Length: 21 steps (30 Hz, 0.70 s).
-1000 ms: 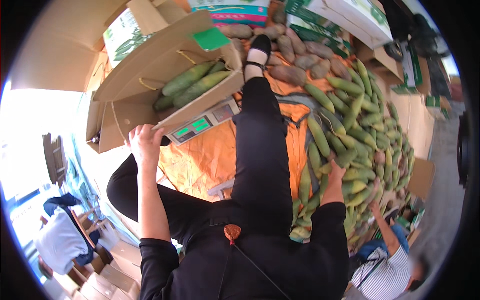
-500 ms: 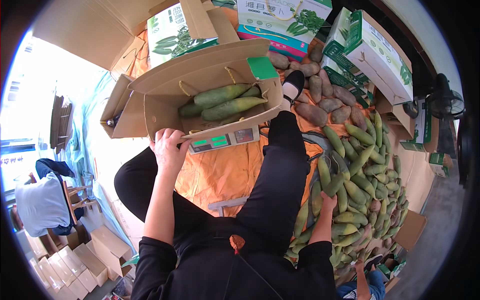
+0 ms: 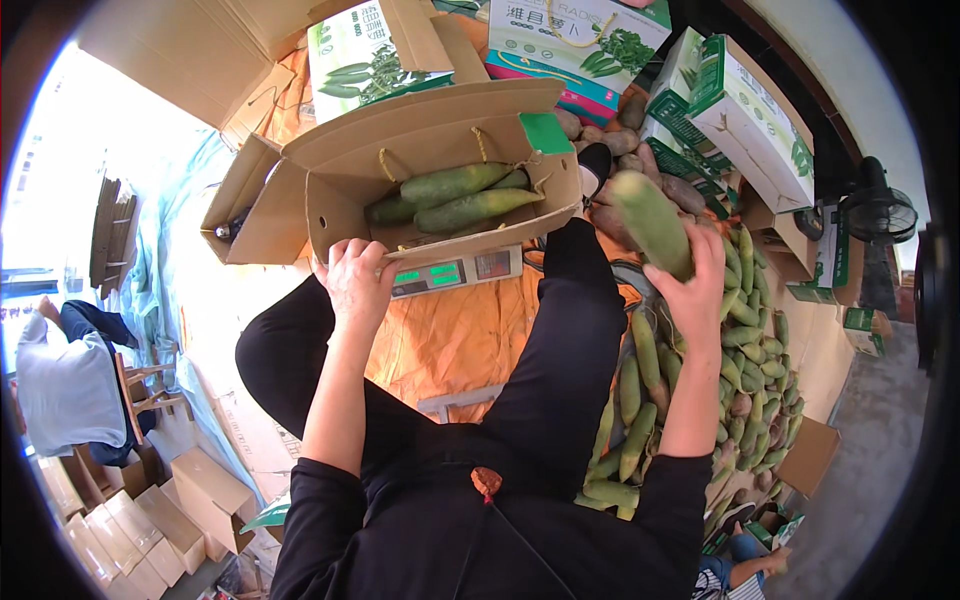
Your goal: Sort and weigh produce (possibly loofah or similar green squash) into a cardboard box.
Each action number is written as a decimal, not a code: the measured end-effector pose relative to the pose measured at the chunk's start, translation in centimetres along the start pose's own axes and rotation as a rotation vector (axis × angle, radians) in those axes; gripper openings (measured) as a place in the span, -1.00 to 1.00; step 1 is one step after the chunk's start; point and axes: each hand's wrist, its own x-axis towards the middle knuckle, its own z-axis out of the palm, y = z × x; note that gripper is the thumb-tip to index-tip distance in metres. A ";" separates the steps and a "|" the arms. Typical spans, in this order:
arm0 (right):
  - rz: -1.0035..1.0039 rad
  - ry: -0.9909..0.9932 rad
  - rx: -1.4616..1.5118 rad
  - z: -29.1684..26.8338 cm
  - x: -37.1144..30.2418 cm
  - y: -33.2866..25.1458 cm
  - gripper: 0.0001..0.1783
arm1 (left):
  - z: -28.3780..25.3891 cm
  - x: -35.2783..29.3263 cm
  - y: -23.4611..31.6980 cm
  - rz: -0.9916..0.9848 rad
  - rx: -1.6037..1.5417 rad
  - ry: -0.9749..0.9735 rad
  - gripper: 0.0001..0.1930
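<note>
My right hand point(image 3: 696, 282) is raised over the pile, its fingers wrapped round the lower end of a thick green radish point(image 3: 650, 225), which tilts up and to the left. My left hand point(image 3: 355, 283) grips the near edge of an open cardboard box point(image 3: 420, 125) at its left corner. Several green radishes point(image 3: 475, 210) lie inside that box, and two yellow rope handles show on its far wall. Beneath the box sits a scale point(image 3: 494, 265) with lit green displays. A large pile of green radishes point(image 3: 745, 345) spreads to my right.
Brownish-red tubers point(image 3: 685, 195) lie beyond the pile. Printed cartons point(image 3: 755, 125) stand at the far right, near a black fan point(image 3: 878, 205). An orange sheet point(image 3: 430, 340) covers the floor between my legs. Another person's arm point(image 3: 760, 570) shows at the lower right.
My right hand has lifted a green radish from the pile, moving up and away from me. My left hand stays on the box edge. The view has shifted slightly.
</note>
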 end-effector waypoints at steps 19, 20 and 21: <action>-0.379 -0.238 0.255 13.1 7.3 -10.6 -0.48 | 0.4 0.4 0.5 -0.015 0.085 -0.035 -0.75; -0.337 -0.216 0.286 11.8 7.5 -9.0 -0.51 | 0.4 0.5 0.5 -0.019 0.090 -0.041 -0.74; -0.230 -0.214 0.325 10.1 7.1 -7.8 -0.55 | 0.8 0.4 -0.1 0.002 0.079 -0.060 -0.74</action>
